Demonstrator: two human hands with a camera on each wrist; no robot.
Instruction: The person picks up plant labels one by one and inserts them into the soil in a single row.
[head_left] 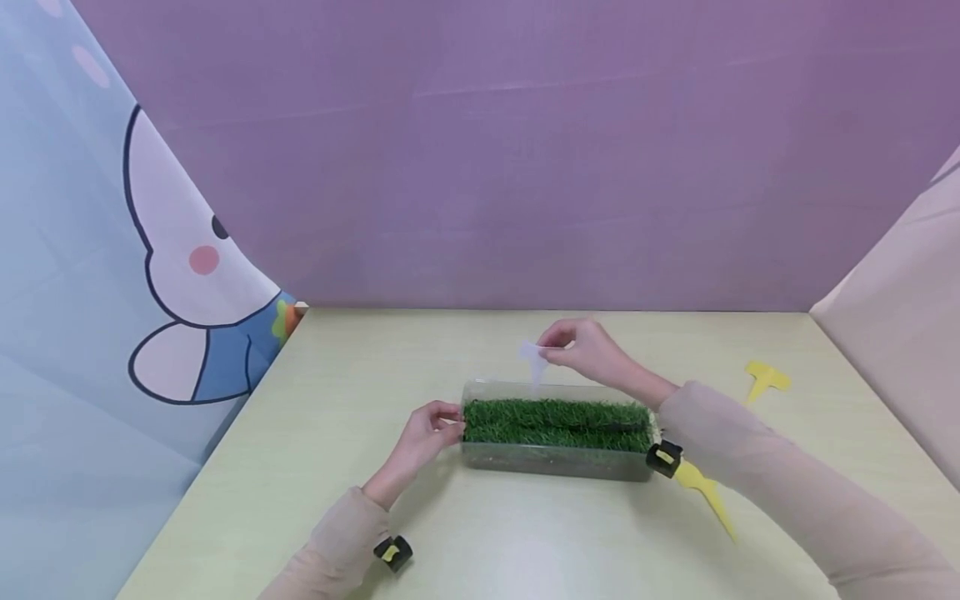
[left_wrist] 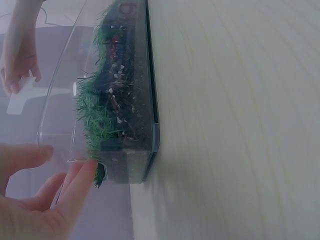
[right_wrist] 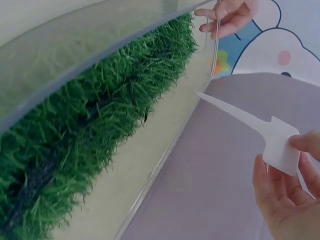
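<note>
A clear plastic planter box [head_left: 555, 461] holds two strips of green artificial grass [head_left: 555, 412] with a dark gap between them. At its left end, my left hand [head_left: 427, 433] grips the end wall by the rim, as the left wrist view shows with the fingers [left_wrist: 77, 192] against the plastic. My right hand [head_left: 588, 350] pinches a white T-shaped plant label [right_wrist: 282, 147] by its broad head, above the box's far side. The label's narrow point is directed down toward the box.
A yellow plant label [head_left: 767, 379] lies on the table [head_left: 300, 467] at the right. Another yellow label [head_left: 708, 492] lies nearer, partly hidden by the right forearm. A purple cloth [head_left: 525, 167] hangs behind the table, with a cartoon-print cloth [head_left: 75, 333] at the left.
</note>
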